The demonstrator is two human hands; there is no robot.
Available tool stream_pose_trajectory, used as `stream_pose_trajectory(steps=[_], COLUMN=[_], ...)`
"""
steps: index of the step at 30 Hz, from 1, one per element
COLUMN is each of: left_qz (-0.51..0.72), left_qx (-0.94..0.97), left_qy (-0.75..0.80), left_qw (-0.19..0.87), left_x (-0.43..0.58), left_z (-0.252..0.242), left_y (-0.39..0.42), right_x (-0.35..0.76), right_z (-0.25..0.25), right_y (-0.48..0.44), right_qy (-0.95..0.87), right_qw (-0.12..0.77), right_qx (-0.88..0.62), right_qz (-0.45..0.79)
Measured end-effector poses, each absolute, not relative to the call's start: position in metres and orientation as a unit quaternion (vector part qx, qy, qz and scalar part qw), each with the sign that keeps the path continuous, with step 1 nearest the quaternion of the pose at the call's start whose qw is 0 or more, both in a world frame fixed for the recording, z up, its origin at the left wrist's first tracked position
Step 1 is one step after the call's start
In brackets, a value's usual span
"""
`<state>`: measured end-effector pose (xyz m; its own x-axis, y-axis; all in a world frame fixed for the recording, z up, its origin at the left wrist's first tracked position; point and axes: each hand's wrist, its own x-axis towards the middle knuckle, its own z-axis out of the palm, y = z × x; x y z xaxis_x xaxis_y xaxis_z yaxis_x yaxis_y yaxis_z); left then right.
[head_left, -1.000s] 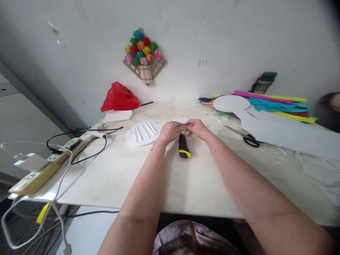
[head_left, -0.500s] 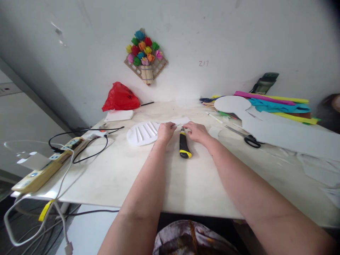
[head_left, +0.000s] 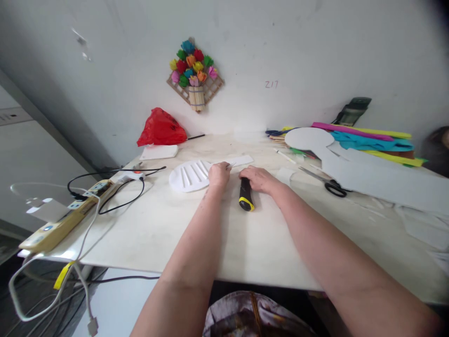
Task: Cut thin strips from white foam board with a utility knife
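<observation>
My right hand (head_left: 257,179) has its fingers round the front end of a black and yellow utility knife (head_left: 246,196), whose butt points towards me on the table. The blade end is hidden by the fingers. My left hand (head_left: 219,174) is closed in a pinch, with a small thin pale piece (head_left: 231,164) showing at the fingertips. Just left of it lies a white oval board (head_left: 177,183) with several raised white strips across it. A flat white strip of board (head_left: 242,160) lies beyond both hands.
Scissors (head_left: 333,186) and large white board pieces (head_left: 379,173) lie on the right, with coloured crepe paper (head_left: 375,140) behind. A red plastic bag (head_left: 161,128) stands at back left. A power strip (head_left: 66,217) with cables runs along the left edge.
My right hand has left the small piece near my left fingertips and closed over the front of the utility knife. My left hand keeps its pinch. The view has shifted slightly.
</observation>
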<state>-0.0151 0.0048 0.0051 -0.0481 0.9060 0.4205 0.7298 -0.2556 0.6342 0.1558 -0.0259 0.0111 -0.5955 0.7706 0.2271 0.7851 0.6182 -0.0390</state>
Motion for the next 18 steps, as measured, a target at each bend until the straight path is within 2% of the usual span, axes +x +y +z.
stream_pose_trajectory(steps=[5,8,13,18], left_qz=[0.406,0.443,0.486,0.483], left_qx=[0.671,0.648,0.575,0.462], left_qy=[0.613,0.607,0.563,0.569], left_qw=[0.091,0.125,0.341,0.479], left_x=[-0.015,-0.011,0.0,0.003], left_z=[0.004,0.002,0.002,0.009], left_y=[0.004,0.006,0.008,0.005], right_x=[0.159,0.158,0.155,0.158], right_z=[0.005,-0.001,0.001,0.01], right_y=[-0.021,-0.018,-0.022,-0.03], right_qy=[-0.898,-0.891,-0.87,-0.879], right_qw=[0.127,0.152,0.16,0.14], right_qx=[-0.421,-0.427,-0.462,-0.456], right_qz=[-0.016,-0.029,-0.068,0.0])
